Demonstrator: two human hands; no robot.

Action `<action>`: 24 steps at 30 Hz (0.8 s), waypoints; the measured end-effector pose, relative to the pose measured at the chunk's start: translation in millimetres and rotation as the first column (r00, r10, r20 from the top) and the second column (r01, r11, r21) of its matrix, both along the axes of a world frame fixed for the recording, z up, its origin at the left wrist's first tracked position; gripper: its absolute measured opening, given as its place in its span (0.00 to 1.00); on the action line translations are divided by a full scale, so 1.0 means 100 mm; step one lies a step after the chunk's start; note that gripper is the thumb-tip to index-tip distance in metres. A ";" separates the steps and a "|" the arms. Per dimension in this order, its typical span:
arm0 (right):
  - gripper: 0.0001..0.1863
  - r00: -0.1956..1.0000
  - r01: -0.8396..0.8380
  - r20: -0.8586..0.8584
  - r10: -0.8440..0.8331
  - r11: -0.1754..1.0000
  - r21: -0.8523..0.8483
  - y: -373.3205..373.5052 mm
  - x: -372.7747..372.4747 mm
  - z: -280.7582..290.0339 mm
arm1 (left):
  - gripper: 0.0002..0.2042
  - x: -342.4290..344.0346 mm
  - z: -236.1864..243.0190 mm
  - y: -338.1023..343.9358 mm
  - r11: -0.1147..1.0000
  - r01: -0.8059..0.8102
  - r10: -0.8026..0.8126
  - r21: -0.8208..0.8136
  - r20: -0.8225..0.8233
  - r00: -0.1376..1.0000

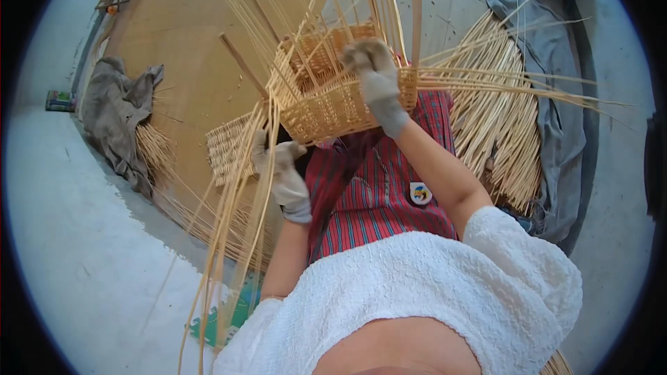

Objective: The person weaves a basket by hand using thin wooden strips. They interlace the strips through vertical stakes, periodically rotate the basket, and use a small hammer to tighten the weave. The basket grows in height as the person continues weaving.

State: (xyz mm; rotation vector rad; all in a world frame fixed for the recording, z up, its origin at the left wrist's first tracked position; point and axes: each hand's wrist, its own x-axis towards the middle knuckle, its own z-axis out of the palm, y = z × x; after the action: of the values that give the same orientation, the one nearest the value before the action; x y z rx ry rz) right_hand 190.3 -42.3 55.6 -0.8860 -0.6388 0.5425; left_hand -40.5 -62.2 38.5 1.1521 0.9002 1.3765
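Note:
A partly woven wicker basket (319,117) sits over my lap, with long loose canes standing up from its rim. Flat wooden stakes (243,66) rise at its corners. My right hand (379,83), in a grey-white work glove, is closed over the near wall, its fingertips bent inside the basket. Below the basket's left corner is my left hand (283,173), gloved too. It is closed around long wicker strands (229,219) that hang from that corner toward the lower left; its fingertips are partly hidden by them.
A large bundle of cut canes (500,118) lies on grey cloth (559,139) at the right. Left of me are a woven panel (229,149), a smaller cane bundle (154,149) and a dark cloth (118,118). Long canes stick out rightward from the basket. A tan board (177,48) covers the floor.

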 end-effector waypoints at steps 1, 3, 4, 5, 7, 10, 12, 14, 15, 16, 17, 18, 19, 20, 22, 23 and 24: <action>0.07 0.967 -0.001 -0.257 0.005 1.000 0.014 -0.01 0.04 -0.10 | 0.25 0.01 -0.21 -0.02 0.992 0.022 -0.031 -0.125 -0.067 0.997; 0.07 0.970 -0.045 -0.241 0.026 0.996 -0.073 -0.10 0.09 -0.20 | 0.26 0.24 -0.06 0.04 0.979 0.109 -0.021 0.173 -0.449 0.894; 0.07 0.972 -0.061 -0.232 0.032 0.991 -0.120 -0.17 0.07 -0.21 | 0.26 0.33 0.00 0.11 0.936 0.193 0.028 0.294 -0.611 0.791; 0.08 0.973 -0.085 -0.229 0.024 0.962 -0.261 -0.23 0.01 -0.04 | 0.23 0.38 -0.02 0.28 0.944 0.204 0.027 0.261 -0.674 0.739; 0.12 0.997 -0.037 0.061 0.048 0.985 -0.169 -0.11 -0.04 0.03 | 0.16 0.56 0.00 0.73 0.950 0.231 0.016 0.209 -0.772 0.635; 0.23 0.708 0.051 0.705 0.041 0.993 -0.108 0.46 -0.08 0.44 | 0.13 0.62 0.03 0.87 0.845 0.296 -0.484 -0.446 -0.401 0.778; 0.25 0.390 0.215 0.920 0.036 0.968 -0.129 0.66 -0.12 0.77 | 0.11 0.70 0.01 0.81 0.892 0.261 -0.407 -0.370 -0.402 0.820; 0.26 0.697 -0.090 0.707 0.119 0.993 -0.078 0.65 -0.11 0.67 | 0.11 0.69 0.01 0.85 0.884 0.276 -0.420 -0.376 -0.382 0.823; 0.26 0.856 -0.307 0.461 0.232 0.947 0.094 0.59 -0.09 0.52 | 0.09 0.65 0.01 0.85 0.864 0.279 -0.428 -0.420 -0.319 0.846; 0.24 0.922 -0.353 0.233 0.310 0.920 0.172 0.27 -0.03 0.11 | 0.08 0.63 -0.02 0.87 0.859 0.281 -0.428 -0.428 -0.298 0.853; 0.23 0.930 -0.350 -0.007 0.367 0.894 0.280 -0.06 0.05 -0.29 | 0.07 0.63 -0.08 0.90 0.855 0.287 -0.428 -0.433 -0.276 0.861; 0.20 0.968 -0.248 -0.005 0.251 0.961 0.119 -0.23 0.02 -0.39 | 0.06 0.59 -0.16 0.89 0.850 0.276 -0.421 -0.449 -0.262 0.868; 0.17 0.993 -0.117 0.025 0.119 0.992 -0.057 -0.45 0.08 -0.47 | 0.12 0.64 -0.02 0.84 0.831 0.296 -0.449 -0.472 -0.254 0.857; 0.14 0.998 -0.060 0.016 0.064 0.987 -0.150 -0.56 0.11 -0.38 | 0.15 0.69 0.03 0.73 0.960 0.177 -0.251 -0.218 -0.381 0.890; 0.11 0.998 0.013 -0.061 -0.035 0.946 -0.323 -0.72 0.32 -0.28 | 0.20 0.83 0.14 0.53 0.966 0.033 0.085 0.257 -0.436 0.896; 0.10 0.991 0.051 -0.091 -0.094 0.915 -0.399 -0.76 0.41 -0.21 | 0.23 0.85 0.20 0.41 0.903 0.000 0.200 0.430 -0.420 0.885; 0.09 0.988 0.064 -0.103 -0.118 0.904 -0.423 -0.74 0.41 -0.18 | 0.21 0.94 0.23 0.47 0.920 0.116 0.102 0.375 -0.514 0.852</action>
State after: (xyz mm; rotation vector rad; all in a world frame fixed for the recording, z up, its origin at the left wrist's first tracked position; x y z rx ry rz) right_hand 231.5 -116.5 37.4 -1.2690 -0.3645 0.6591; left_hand 53.1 -15.5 61.6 1.9088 1.0167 1.2861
